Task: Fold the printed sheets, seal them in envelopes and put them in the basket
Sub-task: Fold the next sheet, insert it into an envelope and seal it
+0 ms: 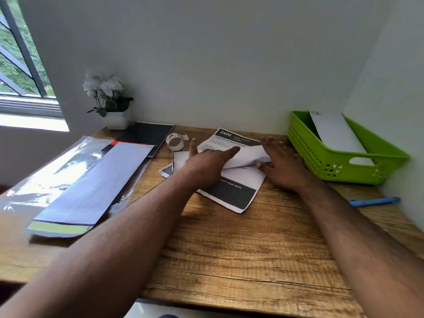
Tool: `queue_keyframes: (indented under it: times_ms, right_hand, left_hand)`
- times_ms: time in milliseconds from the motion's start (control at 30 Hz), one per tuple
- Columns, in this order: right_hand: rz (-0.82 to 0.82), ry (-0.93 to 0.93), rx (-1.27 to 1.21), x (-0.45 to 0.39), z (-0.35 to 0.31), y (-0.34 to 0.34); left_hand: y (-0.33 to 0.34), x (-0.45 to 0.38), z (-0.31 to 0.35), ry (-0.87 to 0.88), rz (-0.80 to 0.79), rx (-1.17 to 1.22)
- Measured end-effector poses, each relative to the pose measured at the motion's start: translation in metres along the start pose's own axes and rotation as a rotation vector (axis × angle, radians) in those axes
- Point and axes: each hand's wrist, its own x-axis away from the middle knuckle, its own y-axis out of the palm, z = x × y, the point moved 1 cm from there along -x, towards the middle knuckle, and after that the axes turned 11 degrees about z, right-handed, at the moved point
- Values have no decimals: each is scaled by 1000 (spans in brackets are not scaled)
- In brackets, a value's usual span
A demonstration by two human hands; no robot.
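Observation:
A few printed sheets (231, 193) with black bands lie overlapped at the middle of the wooden desk (241, 253). The top sheet (229, 137) is bent over on itself, its printed end raised. My left hand (206, 165) presses on that bend with straight fingers. At the sheet's right edge lies my right hand (283, 165), fingers spread and thumb tip just under the paper's edge. White envelopes (91, 184) with a yellow-green strip on the flap lie at the left. The green basket (330, 166) at the right holds one white envelope (337, 134).
A roll of stickers (175, 141) sits just behind my left hand. A black notebook (146, 134) and a potted white flower (113, 102) stand at the back left. A clear plastic sleeve (46, 171) lies under the envelopes. A blue pen (376, 201) lies at the right wall.

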Motion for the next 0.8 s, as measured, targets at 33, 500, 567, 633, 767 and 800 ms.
queue_keyframes:
  times_ms: [33, 500, 567, 633, 767, 800]
  right_hand:
    - [-14, -20, 3, 1, -3, -1]
    - [-250, -33, 42, 9, -14, 2]
    - [-274, -44, 81, 8, -14, 2]
    - [-249, -64, 99, 6, -16, 3]
    - [-210, -93, 85, 0, -23, 5]
    - [-233, -82, 85, 0, -23, 6]
  left_hand:
    - [-2, 1, -1, 9, 3, -11]
    - [25, -9, 5, 85, -103, 147]
    - [25, -8, 6, 91, -137, 141]
    - [25, -8, 7, 104, -176, 136]
    - [22, -10, 8, 113, -236, 127]
    - [21, -10, 9, 97, -243, 138]
